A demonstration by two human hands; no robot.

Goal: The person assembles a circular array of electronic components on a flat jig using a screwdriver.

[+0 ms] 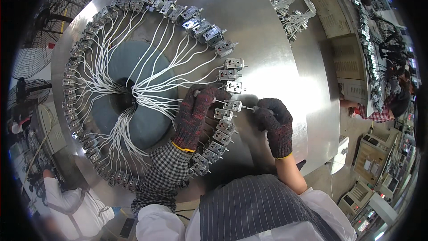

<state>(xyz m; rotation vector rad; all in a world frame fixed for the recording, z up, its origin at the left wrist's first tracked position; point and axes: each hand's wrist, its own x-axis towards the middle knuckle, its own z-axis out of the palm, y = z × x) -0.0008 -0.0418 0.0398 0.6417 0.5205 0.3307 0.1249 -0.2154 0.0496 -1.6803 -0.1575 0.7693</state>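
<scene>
A right hand (pixel 280 127) in a dark, red-flecked knit glove curls its fingers around a slim screwdriver-like tool (pixel 255 109) at a steel tabletop (pixel 265 58). On my remote feed I see the tool's thin shaft pointing at the outer end of one metal box-shaped unit (pixel 232 105), on the right side of a broad ring of similar units (pixel 234 63); I cannot tell whether tip and unit touch. The left hand (pixel 196 112), gloved alike below a checked sleeve (pixel 168 163), lies over the wiring, fingers bent, fingertips close to that unit's inner side; whether they pinch it or its wire, I cannot tell. White wires (pixel 156 100) run inward from the ring to the middle of a round grey disc (pixel 154 136). At lower left, I see a co-worker in white (pixel 78 216).
</scene>
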